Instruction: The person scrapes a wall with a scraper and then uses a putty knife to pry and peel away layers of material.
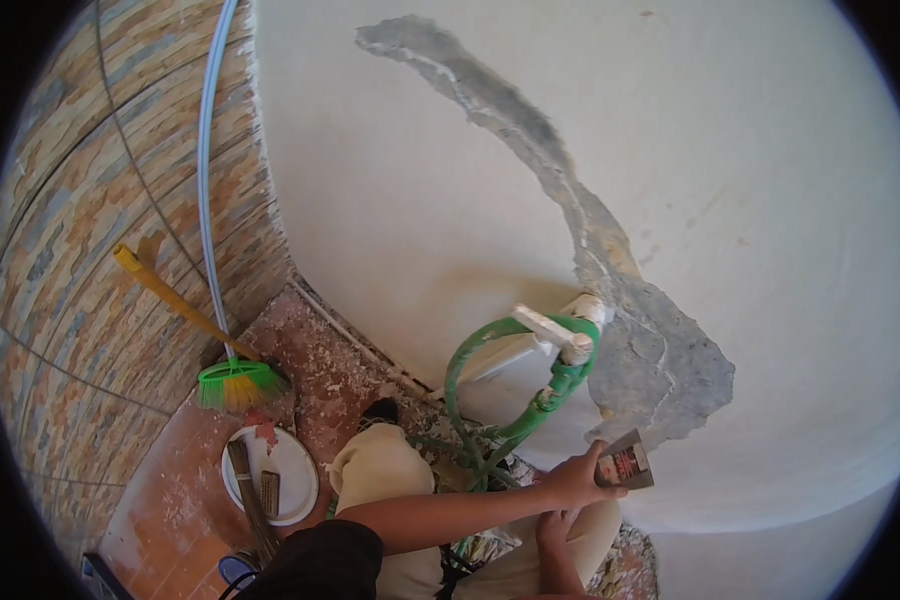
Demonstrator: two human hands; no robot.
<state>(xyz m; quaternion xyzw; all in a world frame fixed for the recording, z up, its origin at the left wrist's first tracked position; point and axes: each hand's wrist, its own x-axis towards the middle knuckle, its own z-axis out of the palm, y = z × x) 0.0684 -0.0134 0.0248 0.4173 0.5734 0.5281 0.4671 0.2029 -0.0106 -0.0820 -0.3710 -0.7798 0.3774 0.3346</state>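
My left hand (573, 480) reaches across from the lower left and grips a small folded grey sheet with red print (625, 466), which looks like sandpaper. It holds the sheet against the white wall (770, 200), just below a rough grey cement patch (660, 375). My right hand (555, 527) lies just under the left wrist on my light trouser leg, fingers loose and holding nothing. A white tap (560, 335) with a green hose (510, 430) juts from the wall, up and left of the hands.
A green-bristled broom with a yellow handle (232, 382) leans on the stone-tiled wall at left. A white bucket lid (275, 475) with a brush lies on the dusty red floor. A blue-white pipe (210, 200) runs up the corner.
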